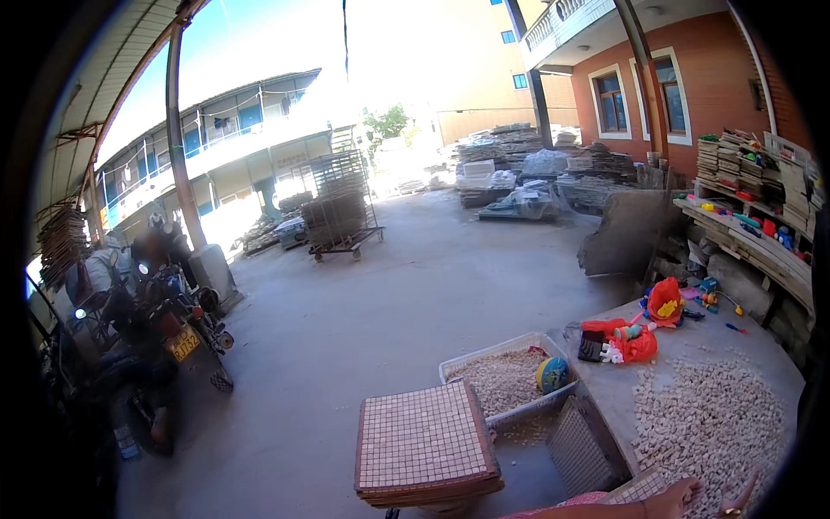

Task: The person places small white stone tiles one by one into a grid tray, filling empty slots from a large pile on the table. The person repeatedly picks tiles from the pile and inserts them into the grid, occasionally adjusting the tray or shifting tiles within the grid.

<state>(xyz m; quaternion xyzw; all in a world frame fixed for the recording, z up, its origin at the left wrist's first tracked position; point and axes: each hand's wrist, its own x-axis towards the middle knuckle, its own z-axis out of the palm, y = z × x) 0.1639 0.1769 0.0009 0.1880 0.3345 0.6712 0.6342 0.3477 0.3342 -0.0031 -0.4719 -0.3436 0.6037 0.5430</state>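
Note:
At the lower right edge, my left hand (679, 496) reaches over the near side of a loose heap of small pale stone pieces (705, 424). Its fingers look curled, and whatever they may hold is too small to make out. Beside it, my right hand (740, 499) is only partly in view, two fingers spread apart over the same heap. Under my left wrist shows part of a tray set with small square tiles (638, 488). To the left stands a stack of trays (424, 432), its top one filled with a grid of pale square tiles.
A white plastic basket (451, 367) holds stone pieces and a blue-yellow ball (552, 374). Red bags and toys (635, 342) lie on the table (605, 381). Motorcycles (164, 337) stand left; a wheeled rack (337, 216) and stacked boards (510, 156) stand farther off. Shelves (752, 225) line the right.

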